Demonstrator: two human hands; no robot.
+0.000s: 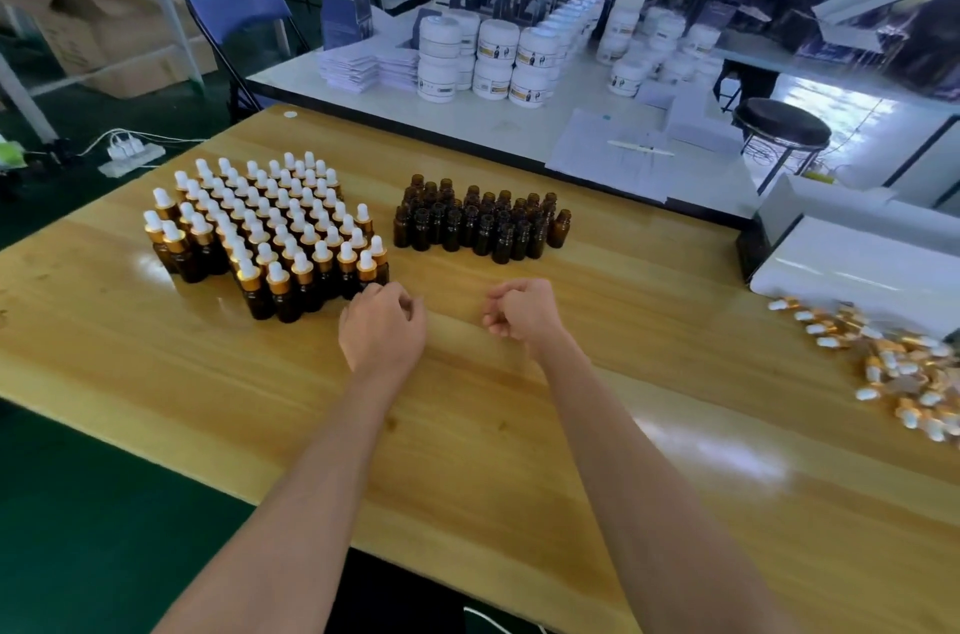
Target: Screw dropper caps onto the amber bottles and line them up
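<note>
Two groups of small amber glass bottles are seen standing upright on a wooden table (467, 425). Left of centre, the capped bottles (270, 228) are packed closely in slanting rows; each is topped by a gold collar and a white rubber bulb, and the dark brown glass is shown below. In the middle of the frame, the uncapped bottles (478, 222) are gathered in a tighter, lower cluster, their bare threaded necks left open. The 2 groups are kept apart by a strip of bare wood. At the right edge, a loose pile of dropper caps (904, 368) is spread on the table, gold collars and white bulbs lying on their sides at all angles, blurred towards the corner.

The left hand (382, 332) is held just beside the near right corner of the capped group, knuckles up and fingers curled under; nothing is seen in its grasp, and contact with the nearest bottle cannot be told. The right hand (522, 308) is held below the uncapped cluster, drawn into a loose fist with nothing seen in it.

Stacked white jars (493, 56) are seen on a white table in the upper middle.
</note>
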